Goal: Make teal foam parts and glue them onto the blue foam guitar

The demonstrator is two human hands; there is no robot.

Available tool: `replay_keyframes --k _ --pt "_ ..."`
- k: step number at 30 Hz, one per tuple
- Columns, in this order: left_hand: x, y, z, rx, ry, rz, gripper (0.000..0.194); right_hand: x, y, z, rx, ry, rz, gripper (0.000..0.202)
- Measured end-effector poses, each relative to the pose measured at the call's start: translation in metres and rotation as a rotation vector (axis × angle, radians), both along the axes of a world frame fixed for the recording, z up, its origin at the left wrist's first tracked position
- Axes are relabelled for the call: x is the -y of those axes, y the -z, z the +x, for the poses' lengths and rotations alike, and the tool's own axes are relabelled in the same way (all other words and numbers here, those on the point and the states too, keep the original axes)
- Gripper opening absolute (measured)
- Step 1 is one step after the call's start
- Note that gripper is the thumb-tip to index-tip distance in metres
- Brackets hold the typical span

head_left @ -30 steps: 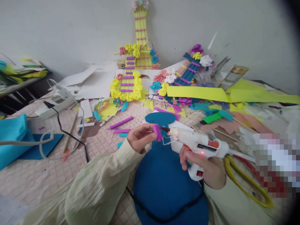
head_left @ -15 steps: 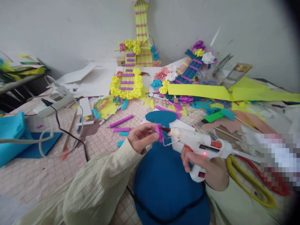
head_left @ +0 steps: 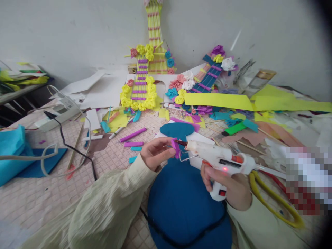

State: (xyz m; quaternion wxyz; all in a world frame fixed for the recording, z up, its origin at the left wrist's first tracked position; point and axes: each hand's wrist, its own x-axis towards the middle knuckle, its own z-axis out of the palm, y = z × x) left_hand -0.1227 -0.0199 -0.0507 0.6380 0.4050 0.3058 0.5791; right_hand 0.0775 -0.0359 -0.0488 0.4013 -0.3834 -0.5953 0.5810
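Between its thumb and fingers, my left hand (head_left: pixel 156 153) pinches a small folded purple paper piece (head_left: pixel 176 148). My right hand (head_left: pixel 225 185) is wrapped round the handle of a white glue gun (head_left: pixel 210 152) with a lit red light. The gun's dark nozzle points left, at the upper part of the purple piece; whether they touch is hard to tell. Under both hands lies a large blue rounded shape (head_left: pixel 186 204) with a narrow neck and a blue oval top (head_left: pixel 176 129). White card shows beneath the neck.
Decorated paper guitars (head_left: pixel 139 83) stand at the back by the wall. A power strip (head_left: pixel 58 112) and cables lie left. Purple strips (head_left: pixel 133 135), sticks, paper scraps and a green cutter (head_left: pixel 234 128) surround the work. Yellow-handled scissors (head_left: pixel 276 204) lie right; a glass jar (head_left: pixel 260 81) stands behind.
The view has shifted very slightly. The purple piece is tilted a little differently at the nozzle; both hands keep their holds.
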Motion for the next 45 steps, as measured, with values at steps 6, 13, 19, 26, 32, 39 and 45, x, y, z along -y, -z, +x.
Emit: replay_keyframes --k 6,13,19,26,32,39,45 --pt "-0.0004 -0.0008 -0.0004 -0.002 -0.011 -0.005 0.023 0.0004 -0.0034 -0.0015 0.037 0.001 -0.014 0.034" --pt "-0.0008 -0.0005 0.0 0.008 -0.025 0.0 0.024 0.0021 -0.0023 -0.0044 -0.03 0.06 -0.077 0.031" --pt "-0.0012 0.0004 0.0004 0.003 -0.03 0.018 0.023 0.0013 -0.0024 -0.004 -0.034 0.04 -0.106 0.032" --pt "-0.0017 0.0014 -0.0001 -0.032 -0.035 0.047 0.022 -0.002 0.0024 0.0007 -0.027 -0.05 -0.138 0.035" --pt "-0.0018 0.0002 0.0002 -0.052 -0.07 0.058 0.023 0.0002 0.0006 -0.0015 -0.05 0.004 -0.159 0.034" --pt "-0.0031 0.0021 -0.001 -0.035 -0.069 0.056 0.024 0.0033 -0.0039 -0.0052 -0.042 0.061 -0.194 0.031" --pt "-0.0034 0.0014 -0.0015 -0.03 -0.084 0.048 0.023 0.0051 -0.0051 -0.0062 -0.019 0.058 -0.201 0.037"
